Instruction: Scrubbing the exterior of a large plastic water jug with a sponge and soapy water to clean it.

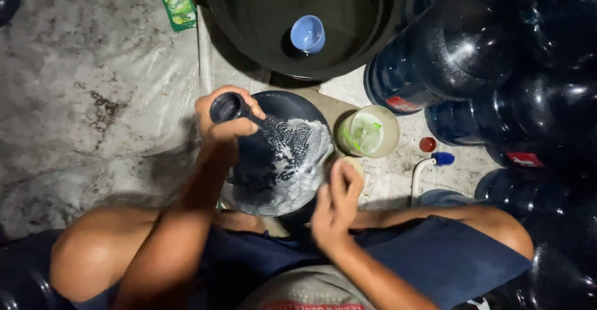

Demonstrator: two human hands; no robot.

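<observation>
While the left hand [225, 114] grips the neck of the soapy dark-blue plastic water jug [280, 157], the right hand [336, 201] presses curled fingers [341, 182] against its lathered side.

Dim, stained, seemingly concrete floor [93, 80] under grey sheeting.

Dark blue water jug [280, 154]: translucent plastic, glossy where wet, dulled across its shoulder by a streaky white soap film. Stacked jugs [497, 67] along the floor's right edge: same blue plastic, shiny, beaded with droplets. Black tub [261, 42] at the far edge: smooth plastic, faint sheen. Small cup [308, 34] inside: matt light-blue plastic. Pale green container [368, 133]: cloudy, semi-clear plastic. Sheet [93, 80] over the floor's left side: grey woven plastic, rough, stained, creased. Green sachet [178, 6]: glossy foil-like wrap. Shorts [435, 254]: matt navy cloth.
</observation>
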